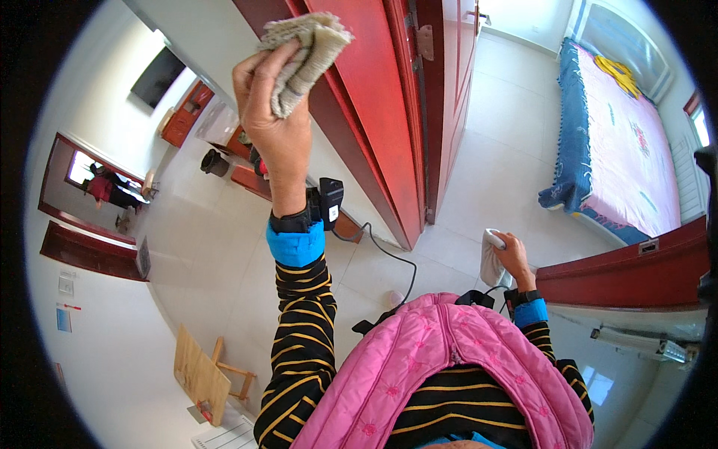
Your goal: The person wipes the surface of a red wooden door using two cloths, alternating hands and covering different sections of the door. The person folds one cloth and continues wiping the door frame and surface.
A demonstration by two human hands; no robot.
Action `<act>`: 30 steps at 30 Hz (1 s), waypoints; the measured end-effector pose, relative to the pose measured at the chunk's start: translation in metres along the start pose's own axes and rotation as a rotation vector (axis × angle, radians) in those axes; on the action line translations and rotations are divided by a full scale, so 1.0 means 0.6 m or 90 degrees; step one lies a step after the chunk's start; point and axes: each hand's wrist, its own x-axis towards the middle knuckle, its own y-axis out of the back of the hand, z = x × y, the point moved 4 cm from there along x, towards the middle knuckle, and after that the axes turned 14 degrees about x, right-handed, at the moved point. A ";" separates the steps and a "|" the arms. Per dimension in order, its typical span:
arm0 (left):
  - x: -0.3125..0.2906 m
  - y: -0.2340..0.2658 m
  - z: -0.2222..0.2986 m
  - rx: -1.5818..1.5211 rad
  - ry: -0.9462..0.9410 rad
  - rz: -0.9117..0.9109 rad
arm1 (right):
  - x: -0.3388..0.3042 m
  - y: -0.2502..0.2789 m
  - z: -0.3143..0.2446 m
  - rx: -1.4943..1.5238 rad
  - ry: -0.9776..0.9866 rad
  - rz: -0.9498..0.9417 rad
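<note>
My left hand (278, 138) is raised high, its fingers closed round a folded beige cloth (318, 56). The cloth lies in front of the red wooden door frame (374, 112); whether it presses on the wood I cannot tell. Lower and to the right, my right hand (514, 262) grips a pale object with a white rounded top edge (491, 239) and a greyish body. Its exact kind does not show. A black cable (404, 262) runs from the device on my left wrist down toward my body.
A red door (458, 82) stands open beyond the frame. Through the doorway is a bed (628, 142) with a pink and blue cover. Another red door edge (628, 266) lies to my right. A small wooden table (200, 374) and a black bucket (215, 163) are on the left.
</note>
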 end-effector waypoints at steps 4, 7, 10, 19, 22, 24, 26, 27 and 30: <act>-0.023 0.003 0.009 -0.004 0.008 -0.045 | 0.009 -0.009 0.002 -0.007 0.008 -0.014; -0.041 0.005 0.014 -0.011 0.022 -0.078 | 0.016 -0.016 0.000 -0.004 0.021 -0.023; -0.055 0.004 0.023 0.001 0.019 -0.088 | 0.021 -0.019 -0.001 0.002 0.027 -0.025; -0.071 -0.008 0.023 -0.056 0.086 -0.078 | 0.022 -0.024 -0.002 -0.002 0.042 -0.027; -0.076 -0.007 0.021 -0.058 0.095 -0.071 | 0.023 -0.022 -0.003 -0.008 0.035 -0.025; -0.079 -0.007 0.018 -0.064 0.111 -0.069 | 0.024 -0.019 -0.006 0.003 0.031 -0.019; -0.085 -0.006 0.018 -0.065 0.121 -0.068 | 0.024 -0.017 -0.006 0.006 0.026 -0.019; -0.088 -0.007 0.017 -0.065 0.129 -0.067 | 0.024 -0.015 -0.007 0.016 0.042 -0.016; -0.093 -0.009 0.015 -0.079 0.134 -0.063 | 0.027 -0.013 -0.006 0.044 0.050 -0.015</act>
